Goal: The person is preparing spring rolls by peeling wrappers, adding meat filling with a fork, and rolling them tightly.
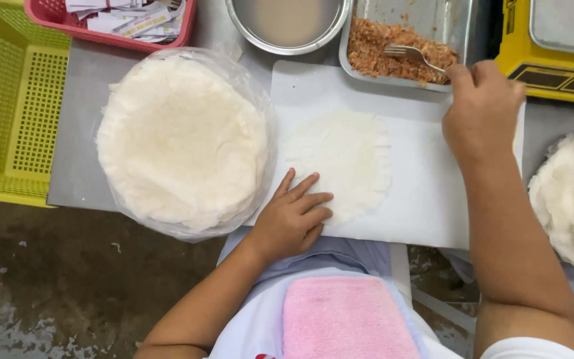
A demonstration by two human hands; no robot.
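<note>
I am watching the left hand point(291, 219) pressing flat on a bare round wrapper point(340, 163) on the white board point(426, 199), while the right hand point(479, 106) is gripping a fork point(412, 54) in the tray point(426, 13) of orange filling point(393, 48); nothing is spooned on yet.

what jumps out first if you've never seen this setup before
The big round stack of white wrappers in clear plastic at the left stands out most, beside a single wrapper lying flat on the white board in the middle. The left hand presses on that wrapper's near edge, while the right hand holds a fork in the orange-brown filling of a metal tray at the top.
</note>
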